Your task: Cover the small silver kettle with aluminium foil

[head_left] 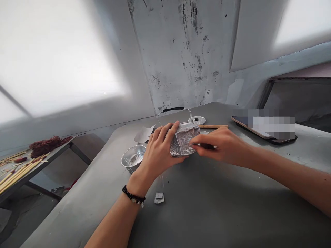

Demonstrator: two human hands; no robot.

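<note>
A silvery metal teapot (184, 139) with a wrinkled, uneven surface is tilted so that one side faces me. Its wire bail handle (172, 109) has a black grip and stands up behind it. My left hand (161, 146) is wrapped around the pot's left side, fingers over the top and thumb beneath. Against the facing side, my right hand (216, 143) is closed in a pinch at the fingertips. What it pinches, if anything, is too small to make out. A perforated metal strainer basket (133, 158) stands left of my left hand.
Behind the pot lie a round lid (197, 120) with a dark knob and a wooden stick (213, 126). A phone (263, 132) rests at right. Small grey folded pieces (159, 197) lie in front, pale paper (144, 134) behind the basket. A side table (59, 150) holds sticks and dark red fibre.
</note>
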